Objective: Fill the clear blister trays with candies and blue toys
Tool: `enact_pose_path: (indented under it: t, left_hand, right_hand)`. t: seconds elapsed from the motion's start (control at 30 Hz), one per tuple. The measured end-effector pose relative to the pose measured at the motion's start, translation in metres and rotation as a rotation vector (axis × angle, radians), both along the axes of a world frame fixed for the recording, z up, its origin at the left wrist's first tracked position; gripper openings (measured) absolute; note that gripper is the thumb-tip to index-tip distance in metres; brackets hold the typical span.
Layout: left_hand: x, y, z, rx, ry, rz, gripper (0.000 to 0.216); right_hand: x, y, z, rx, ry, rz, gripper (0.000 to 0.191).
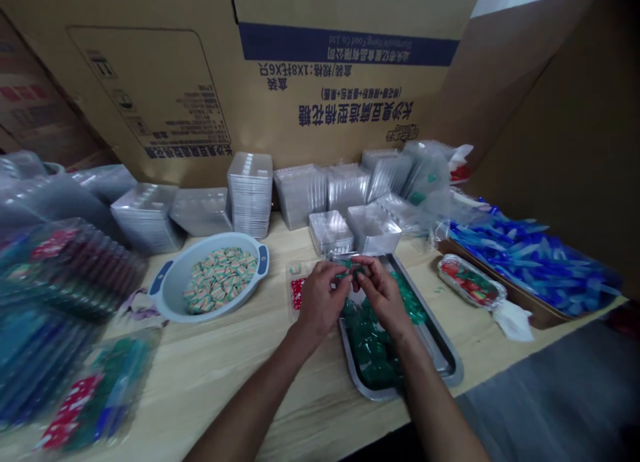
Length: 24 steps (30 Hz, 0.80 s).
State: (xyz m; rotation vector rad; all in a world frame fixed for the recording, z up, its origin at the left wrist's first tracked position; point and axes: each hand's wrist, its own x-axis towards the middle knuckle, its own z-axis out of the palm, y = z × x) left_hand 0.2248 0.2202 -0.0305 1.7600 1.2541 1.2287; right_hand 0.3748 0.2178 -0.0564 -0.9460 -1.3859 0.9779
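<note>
My left hand (pixel 323 295) and my right hand (pixel 381 290) meet over the upper end of a metal tray (pixel 453 365). Pinched between the fingertips of both is a small piece of green, shiny stuff (pixel 349 270), too blurred to name for certain. The tray holds dark green glossy pieces (pixel 367 345) on the left and brighter green bits (pixel 411 301) on the right. Partly behind my left hand lies a clear plastic tray (pixel 290 275) with a red, white-dotted packet (pixel 297 293) in it.
A pale blue bowl (pixel 167 301) of striped candies stands left. Stacked clear trays (pixel 250 195) line the large carton (pixel 270 122). Filled trays (pixel 95 395) lie front left. At right are a small container of red and green pieces (pixel 470 282) and a box of blue sticks (pixel 530 262).
</note>
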Motion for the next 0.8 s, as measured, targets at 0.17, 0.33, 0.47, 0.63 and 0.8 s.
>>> enact_pose_path:
  t: [0.17,0.33,0.47,0.63,0.8]
  left_hand:
    - [-0.004,0.003,-0.002,0.006,-0.025,-0.043,0.016]
    - [-0.006,0.005,0.003,-0.033,-0.082,-0.051,0.013]
    - [-0.009,0.006,0.006,-0.043,-0.083,-0.063,0.015]
    - [-0.013,0.007,0.009,-0.002,-0.08,-0.094,0.013]
    - [-0.014,0.007,0.016,0.007,-0.143,0.011,0.015]
  right_hand:
    - [-0.003,-0.004,0.001,0.01,0.0,0.048,0.03]
    - [-0.006,-0.003,0.001,-0.018,0.038,0.042,0.03]
    - [-0.004,-0.002,0.01,-0.048,-0.004,0.09,0.032]
    - [-0.003,0.003,0.023,-0.071,-0.07,0.14,0.035]
    - [-0.012,-0.003,0.037,-0.039,-0.051,-0.124,0.035]
